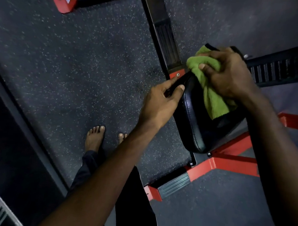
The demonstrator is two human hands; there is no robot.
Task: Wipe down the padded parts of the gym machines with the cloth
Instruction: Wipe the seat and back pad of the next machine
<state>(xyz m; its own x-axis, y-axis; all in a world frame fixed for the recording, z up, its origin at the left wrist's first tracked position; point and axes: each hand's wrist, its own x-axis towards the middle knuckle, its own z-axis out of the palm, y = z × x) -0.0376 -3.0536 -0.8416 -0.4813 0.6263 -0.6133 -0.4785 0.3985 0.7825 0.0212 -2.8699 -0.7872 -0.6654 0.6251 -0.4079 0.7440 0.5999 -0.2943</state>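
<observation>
Over the speckled rubber floor, the left hand curls thumb and fingers round the left edge of the black pad on its red frame — while the right hand, fingers bunched tight, grips the green cloth draped over the pad's top.

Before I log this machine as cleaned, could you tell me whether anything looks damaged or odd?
Nothing looks damaged: the black pad shows no tears, and the right hand holds the green cloth on it. One oddity: bare feet on the floor near the red frame.
</observation>
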